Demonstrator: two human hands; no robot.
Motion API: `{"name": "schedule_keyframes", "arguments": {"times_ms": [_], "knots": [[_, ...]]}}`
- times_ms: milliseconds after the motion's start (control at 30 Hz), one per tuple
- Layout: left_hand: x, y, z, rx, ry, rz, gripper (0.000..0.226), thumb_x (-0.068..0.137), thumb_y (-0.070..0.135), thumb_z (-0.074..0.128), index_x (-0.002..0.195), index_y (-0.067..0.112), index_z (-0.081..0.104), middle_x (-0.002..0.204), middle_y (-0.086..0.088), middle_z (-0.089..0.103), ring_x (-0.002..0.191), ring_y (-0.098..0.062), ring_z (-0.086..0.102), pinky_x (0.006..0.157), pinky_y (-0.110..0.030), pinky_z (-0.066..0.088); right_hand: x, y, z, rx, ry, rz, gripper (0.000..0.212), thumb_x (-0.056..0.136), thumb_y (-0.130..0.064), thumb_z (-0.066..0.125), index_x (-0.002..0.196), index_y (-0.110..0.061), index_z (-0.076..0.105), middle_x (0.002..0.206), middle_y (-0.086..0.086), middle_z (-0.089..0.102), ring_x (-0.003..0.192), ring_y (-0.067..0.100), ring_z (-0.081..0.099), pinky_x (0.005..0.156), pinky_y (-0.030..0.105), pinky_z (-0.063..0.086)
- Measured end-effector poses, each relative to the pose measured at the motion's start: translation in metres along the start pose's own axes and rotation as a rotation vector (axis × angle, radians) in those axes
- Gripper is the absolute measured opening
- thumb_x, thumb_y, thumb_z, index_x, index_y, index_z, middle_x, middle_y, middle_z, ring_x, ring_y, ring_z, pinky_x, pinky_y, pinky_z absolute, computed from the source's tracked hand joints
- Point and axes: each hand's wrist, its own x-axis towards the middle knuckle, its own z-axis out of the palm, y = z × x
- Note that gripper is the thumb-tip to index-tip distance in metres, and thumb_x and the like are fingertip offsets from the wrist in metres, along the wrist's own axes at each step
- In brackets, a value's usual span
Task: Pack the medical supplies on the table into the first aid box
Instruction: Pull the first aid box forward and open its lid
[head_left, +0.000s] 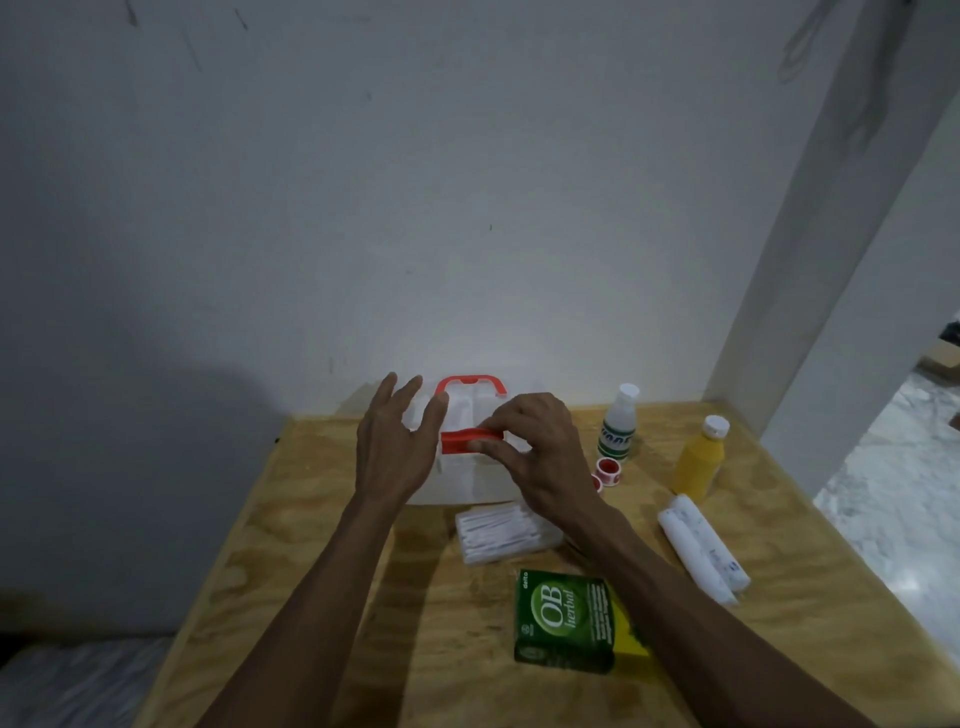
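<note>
Item: first aid box (467, 478), white with red handle, at the desk's (322, 571) far edge by the wall. Our right hand (540, 457) pinches its red latch (460, 441); our left hand (395, 447), fingers spread and holding nothing, hovers at its left side. Swabs (504, 527), green carton (561, 621), bottles lie nearer and rightward.

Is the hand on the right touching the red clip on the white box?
Touching. The head view shows the right hand pinching the red latch on the first aid box between thumb and fingers.

Head cam, single view, looks fwd and down, close over table (322, 519), facing wall (363, 208).
</note>
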Motion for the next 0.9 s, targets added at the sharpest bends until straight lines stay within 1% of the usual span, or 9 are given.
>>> {"name": "schedule_keyframes", "arguments": {"times_ms": [167, 333, 467, 533, 633, 700, 733, 833, 900], "knots": [[-0.004, 0.003, -0.004, -0.085, 0.086, -0.045, 0.057, 0.093, 0.05, 0.052, 0.141, 0.02, 0.046, 0.15, -0.006, 0.044, 0.135, -0.028, 0.043, 0.108, -0.044, 0.037, 0.006, -0.005, -0.002, 0.063, 0.037, -0.008, 0.024, 0.085, -0.038, 0.072, 0.089, -0.015, 0.075, 0.085, -0.002, 0.071, 0.086, 0.016, 0.061, 0.082, 0.044, 0.045], [-0.004, 0.008, -0.007, -0.174, 0.144, -0.091, 0.059, 0.096, 0.052, 0.045, 0.144, 0.02, 0.039, 0.147, -0.009, 0.045, 0.129, -0.03, 0.048, 0.1, -0.043, 0.043, 0.021, -0.012, -0.008, 0.093, 0.076, 0.0, 0.022, 0.085, -0.037, 0.072, 0.091, -0.015, 0.074, 0.088, -0.003, 0.072, 0.088, 0.014, 0.061, 0.083, 0.045, 0.046], [-0.004, 0.004, -0.007, -0.221, 0.132, -0.103, 0.066, 0.094, 0.061, 0.034, 0.146, 0.021, 0.031, 0.147, -0.013, 0.045, 0.13, -0.031, 0.046, 0.105, -0.045, 0.041, 0.051, -0.02, -0.018, 0.068, 0.117, 0.065, 0.025, 0.083, -0.037, 0.072, 0.095, -0.015, 0.074, 0.09, 0.0, 0.073, 0.089, 0.015, 0.062, 0.084, 0.043, 0.048], [-0.006, 0.001, -0.007, -0.235, 0.097, -0.102, 0.072, 0.092, 0.065, 0.03, 0.148, 0.021, 0.026, 0.147, -0.013, 0.046, 0.132, -0.031, 0.046, 0.107, -0.046, 0.04, 0.069, -0.024, -0.024, 0.083, 0.116, 0.1, 0.023, 0.084, -0.032, 0.074, 0.097, -0.013, 0.074, 0.092, 0.002, 0.074, 0.089, 0.017, 0.062, 0.084, 0.042, 0.048], [-0.009, -0.005, -0.002, -0.146, 0.009, -0.066, 0.078, 0.092, 0.068, 0.027, 0.152, 0.019, 0.024, 0.154, -0.009, 0.038, 0.139, -0.03, 0.038, 0.114, -0.046, 0.032, 0.096, -0.026, -0.027, 0.112, 0.086, 0.152, 0.024, 0.087, -0.029, 0.072, 0.102, -0.01, 0.072, 0.097, 0.005, 0.074, 0.088, 0.012, 0.059, 0.085, 0.036, 0.048], [-0.009, -0.01, 0.002, -0.049, -0.037, -0.036, 0.075, 0.092, 0.068, 0.028, 0.15, 0.02, 0.028, 0.154, -0.005, 0.037, 0.141, -0.027, 0.036, 0.114, -0.04, 0.028, 0.111, -0.023, -0.026, 0.109, 0.069, 0.19, 0.026, 0.087, -0.03, 0.071, 0.105, -0.011, 0.071, 0.1, 0.005, 0.073, 0.089, 0.009, 0.057, 0.084, 0.032, 0.048], [-0.008, -0.013, 0.004, 0.002, -0.049, -0.013, 0.075, 0.091, 0.071, 0.028, 0.148, 0.022, 0.032, 0.152, -0.003, 0.041, 0.138, -0.026, 0.039, 0.113, -0.039, 0.03, 0.118, -0.02, -0.025, 0.108, 0.07, 0.206, 0.026, 0.087, -0.031, 0.071, 0.105, -0.011, 0.071, 0.1, 0.004, 0.073, 0.089, 0.009, 0.057, 0.083, 0.03, 0.049], [-0.004, -0.022, 0.006, 0.133, -0.077, -0.011, 0.087, 0.083, 0.084, 0.019, 0.145, 0.025, 0.033, 0.149, -0.002, 0.044, 0.134, -0.026, 0.044, 0.104, -0.051, 0.044, 0.137, -0.009, -0.021, 0.112, 0.084, 0.245, 0.025, 0.087, -0.032, 0.072, 0.104, -0.014, 0.071, 0.098, 0.0, 0.073, 0.088, 0.009, 0.059, 0.081, 0.028, 0.05], [-0.003, -0.024, 0.008, 0.205, -0.093, -0.003, 0.087, 0.084, 0.081, 0.019, 0.148, 0.023, 0.029, 0.155, -0.003, 0.036, 0.141, -0.027, 0.036, 0.108, -0.053, 0.04, 0.149, -0.001, -0.017, 0.107, 0.084, 0.273, 0.026, 0.086, -0.034, 0.072, 0.105, -0.016, 0.071, 0.098, -0.002, 0.072, 0.088, 0.008, 0.059, 0.082, 0.028, 0.05]]}}
